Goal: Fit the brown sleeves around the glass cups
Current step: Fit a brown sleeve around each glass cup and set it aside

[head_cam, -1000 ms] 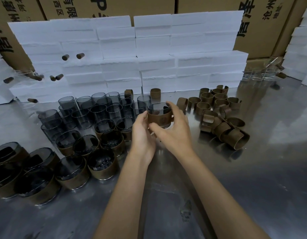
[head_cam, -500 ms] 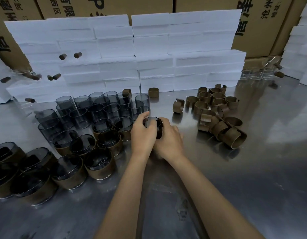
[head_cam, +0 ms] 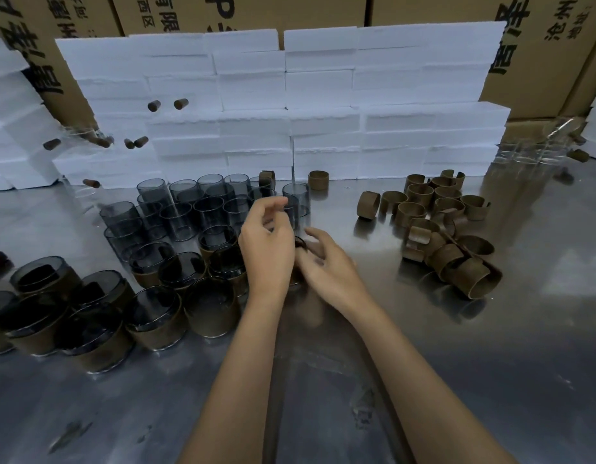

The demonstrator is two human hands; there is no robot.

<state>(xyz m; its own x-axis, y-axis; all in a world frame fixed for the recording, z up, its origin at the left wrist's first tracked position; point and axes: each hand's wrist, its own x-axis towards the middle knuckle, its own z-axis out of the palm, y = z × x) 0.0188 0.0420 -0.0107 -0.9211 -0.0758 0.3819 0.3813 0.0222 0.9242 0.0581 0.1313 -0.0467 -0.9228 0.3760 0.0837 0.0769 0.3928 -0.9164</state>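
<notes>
My left hand (head_cam: 266,246) hovers open, fingers spread, in front of a cluster of bare grey glass cups (head_cam: 202,209). Right beside it my right hand (head_cam: 330,266) has its fingers apart, with the fingertips at a sleeved cup (head_cam: 299,244) that stands on the table between both hands, mostly hidden by them. One bare cup (head_cam: 297,199) stands just beyond my left fingertips. Several cups wearing brown sleeves (head_cam: 209,306) are grouped at the front left. A heap of loose brown sleeves (head_cam: 450,256) lies to the right.
Everything sits on a shiny metal table (head_cam: 490,363). White foam blocks (head_cam: 323,95) form a wall at the back, with cardboard boxes (head_cam: 541,45) behind. A single sleeve (head_cam: 318,180) stands by the foam. Clear glasses (head_cam: 524,152) stand at the far right.
Both hands brought the sleeved cup down from mid-air onto the table. My left hand has let go and lifted toward the bare cups; my right hand's fingers have spread.
</notes>
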